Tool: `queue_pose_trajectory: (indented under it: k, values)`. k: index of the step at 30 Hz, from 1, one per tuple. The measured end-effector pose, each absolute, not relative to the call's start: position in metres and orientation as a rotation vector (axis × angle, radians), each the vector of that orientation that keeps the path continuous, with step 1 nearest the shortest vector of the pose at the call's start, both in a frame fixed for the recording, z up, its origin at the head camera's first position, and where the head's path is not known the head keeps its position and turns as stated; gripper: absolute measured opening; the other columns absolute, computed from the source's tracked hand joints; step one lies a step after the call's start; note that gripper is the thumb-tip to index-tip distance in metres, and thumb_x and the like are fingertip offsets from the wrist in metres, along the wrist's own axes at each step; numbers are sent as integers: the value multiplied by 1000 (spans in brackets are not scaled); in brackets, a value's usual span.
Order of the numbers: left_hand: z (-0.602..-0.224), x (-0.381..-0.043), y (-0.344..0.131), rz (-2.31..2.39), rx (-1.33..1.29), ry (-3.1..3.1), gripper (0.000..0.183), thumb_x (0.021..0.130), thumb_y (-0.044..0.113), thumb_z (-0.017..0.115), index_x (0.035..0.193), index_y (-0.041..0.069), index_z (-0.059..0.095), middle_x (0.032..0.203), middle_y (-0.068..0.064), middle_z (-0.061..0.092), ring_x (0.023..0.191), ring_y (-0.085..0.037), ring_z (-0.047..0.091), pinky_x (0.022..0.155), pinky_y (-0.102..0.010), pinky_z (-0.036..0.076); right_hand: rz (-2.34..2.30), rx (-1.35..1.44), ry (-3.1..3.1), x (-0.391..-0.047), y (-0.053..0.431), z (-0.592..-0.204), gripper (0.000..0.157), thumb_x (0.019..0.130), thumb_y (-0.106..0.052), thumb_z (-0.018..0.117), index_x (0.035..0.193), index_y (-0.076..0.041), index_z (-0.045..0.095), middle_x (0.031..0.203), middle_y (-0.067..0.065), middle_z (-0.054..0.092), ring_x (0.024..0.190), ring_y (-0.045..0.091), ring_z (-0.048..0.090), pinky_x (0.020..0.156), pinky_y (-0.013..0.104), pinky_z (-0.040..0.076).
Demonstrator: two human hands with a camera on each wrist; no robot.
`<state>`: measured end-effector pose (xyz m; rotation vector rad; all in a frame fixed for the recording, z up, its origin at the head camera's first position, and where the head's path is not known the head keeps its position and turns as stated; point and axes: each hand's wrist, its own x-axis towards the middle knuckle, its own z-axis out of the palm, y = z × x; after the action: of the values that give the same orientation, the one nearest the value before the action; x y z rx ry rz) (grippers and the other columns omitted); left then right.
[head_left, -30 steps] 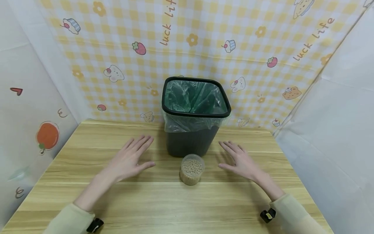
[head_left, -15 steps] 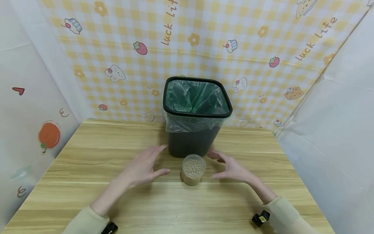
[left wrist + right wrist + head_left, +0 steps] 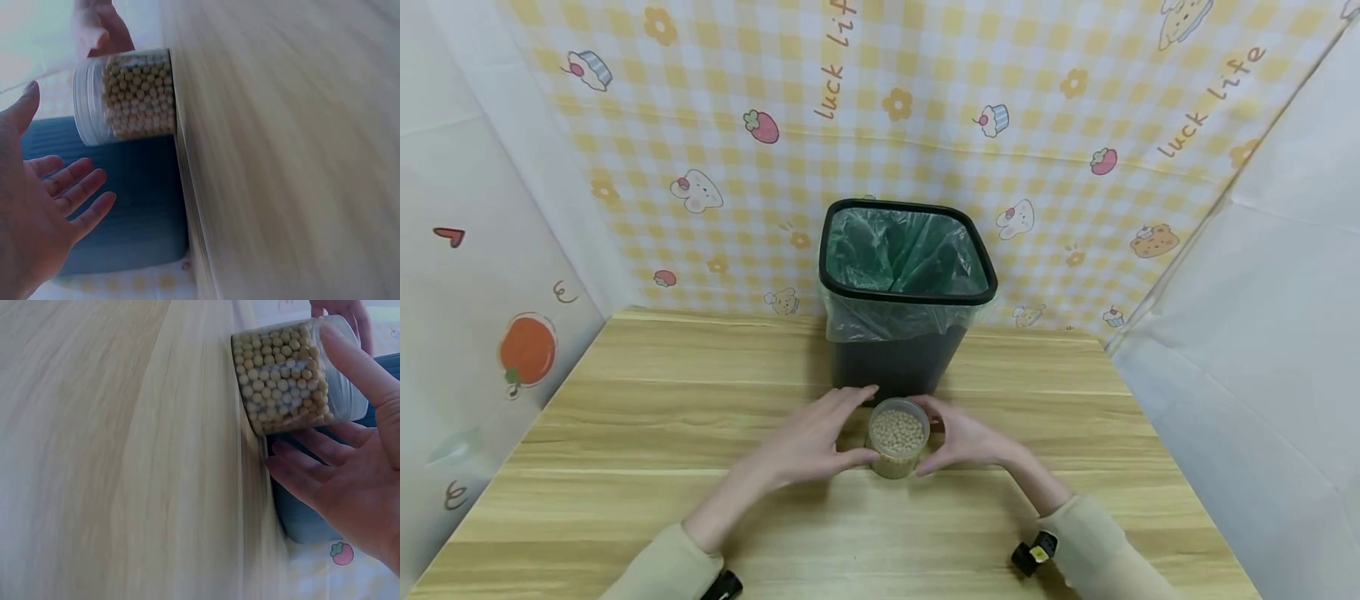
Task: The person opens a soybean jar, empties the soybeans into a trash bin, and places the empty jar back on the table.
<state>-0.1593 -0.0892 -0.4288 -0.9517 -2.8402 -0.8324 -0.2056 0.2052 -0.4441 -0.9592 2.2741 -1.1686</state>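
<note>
Jar (image 3: 892,467), clear-walled and packed with pale round beans (image 3: 275,381), stands upright on the wood-grain tabletop (image 3: 850,546), near the centre of the head view and a little toward six o'clock. At its nine o'clock is the left hand (image 3: 816,437), open, thumb spread wide from the fingers; the left wrist view shows a gap between its fingers and the jar. At three o'clock is the right hand (image 3: 962,437), also open, its thumb and loosely bent fingers spread around the jar's side; whether they touch it I cannot tell. At twelve o'clock, just behind the jar, a dark bin (image 3: 891,358) stands with a black rim and a translucent liner (image 3: 910,250) folded over its edge. Pale sleeves reach in from seven o'clock (image 3: 666,567) and five o'clock (image 3: 1090,546), a small black device (image 3: 1033,552) showing at the right cuff. Farther out at twelve hangs a yellow-checked cloth (image 3: 700,108) printed with strawberries, cupcakes and "luck life"; white sheets hang at ten (image 3: 475,183) and two (image 3: 1262,275).
</note>
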Motion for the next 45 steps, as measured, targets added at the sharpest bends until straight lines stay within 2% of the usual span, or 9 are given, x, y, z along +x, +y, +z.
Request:
queue_pose_trajectory:
  k: [3,8,15,20,25,29,34,38,45]
  values:
    - [-429,-161,-80,-830,-975,-2855,91,89,66,68,160,20,36,153,-6,52,142,-26,51,111,-51,48,-1156,-974,2296,-208,201,-447,92,75,-21,94,150,-4,43,145,14,57,131,29,57,107,28,49]
    - [-430,-163,-70,-802,-1000,-2860,93,87,67,69,159,17,38,155,-7,50,142,-27,51,106,-55,51,-1158,-992,2311,-211,196,-452,93,71,-24,96,148,-8,47,142,9,60,128,22,59,109,30,48]
    - [-433,-166,-62,-768,-1012,-2812,90,86,60,75,156,13,43,153,-9,52,140,-29,52,106,-52,51,-1177,-1008,2306,-212,187,-454,92,70,-20,96,147,-6,47,139,12,61,125,26,60,108,33,49]
    - [-433,-167,-58,-788,-1003,-2805,88,86,57,76,154,11,45,151,-10,54,139,-31,53,109,-52,49,-1184,-967,2322,-209,186,-455,90,70,-23,96,146,-10,49,136,8,63,121,22,61,104,32,50]
    - [-430,-167,-57,-849,-993,-2787,87,85,57,77,154,13,47,150,-6,56,139,-26,53,109,-49,50,-1232,-931,2306,-205,190,-452,89,70,-24,95,147,-16,49,136,3,63,120,16,61,103,31,50]
    - [-422,-165,-58,-998,-956,-2742,88,82,56,81,153,17,49,149,-2,57,140,-23,52,110,-50,49,-1349,-923,2217,-202,192,-444,89,71,-20,94,147,-19,49,137,5,62,121,17,60,102,30,50]
    - [-410,-161,-60,-1262,-904,-2701,88,79,53,85,153,23,48,151,3,55,141,-21,50,111,-53,47,-1528,-919,2066,-198,192,-429,86,72,-13,93,146,-16,50,137,11,60,121,23,59,100,32,52]
    - [-401,-160,-62,-1435,-931,-2665,89,78,46,88,154,27,46,153,7,51,141,-19,49,112,-53,45,-1577,-933,2019,-196,190,-419,86,72,-14,93,146,-14,49,137,11,59,121,21,59,100,33,53]
    - [-385,-160,-63,-1584,-1130,-2532,94,76,33,92,155,25,43,159,10,45,142,-12,47,114,-42,43,-1635,-1002,1888,-190,183,-404,88,73,-14,91,149,-10,47,137,12,59,121,23,59,102,34,53]
